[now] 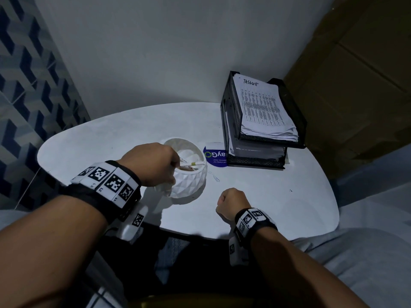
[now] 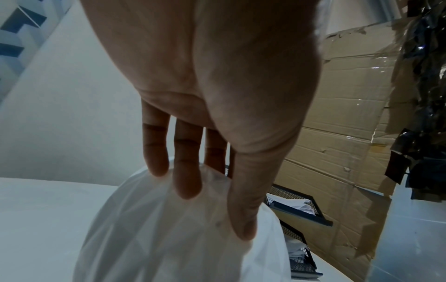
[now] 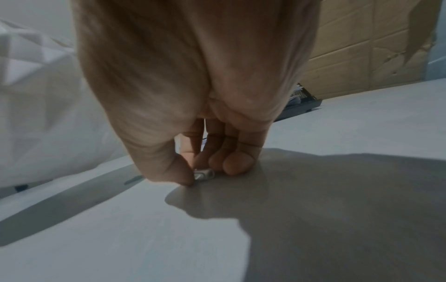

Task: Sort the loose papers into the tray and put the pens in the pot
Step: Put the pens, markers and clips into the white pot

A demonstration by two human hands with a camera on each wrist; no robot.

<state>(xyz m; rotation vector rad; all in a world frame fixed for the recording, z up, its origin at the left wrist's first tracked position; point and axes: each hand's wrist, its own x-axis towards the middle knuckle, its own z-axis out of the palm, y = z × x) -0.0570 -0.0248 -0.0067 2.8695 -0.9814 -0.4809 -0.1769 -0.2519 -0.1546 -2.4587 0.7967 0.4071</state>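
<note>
A white faceted pot (image 1: pixel 189 185) (image 2: pixel 156 238) stands mid-table with white pens (image 1: pixel 195 163) lying across its inside. My left hand (image 1: pixel 175 172) (image 2: pixel 214 211) grips the pot's near rim, fingers over the edge and thumb on the outer wall. Whether it also holds a pen is hidden. To the pot's right, my right hand (image 1: pixel 222 203) (image 3: pixel 200 175) is curled down on the table and pinches a small silvery metal piece (image 3: pixel 204 174) between thumb and fingertips. The black mesh two-tier tray (image 1: pixel 231 121) (image 2: pixel 301 206) at the back right holds stacked papers (image 1: pixel 262 107).
A blue printed card (image 1: pixel 214 157) lies between pot and tray, and a thin wire clip (image 1: pixel 216 178) sits just right of the pot. The white table (image 1: pixel 278 196) meets a wall behind. Cardboard (image 1: pixel 355 85) stands to the right. The near table edge is by my lap.
</note>
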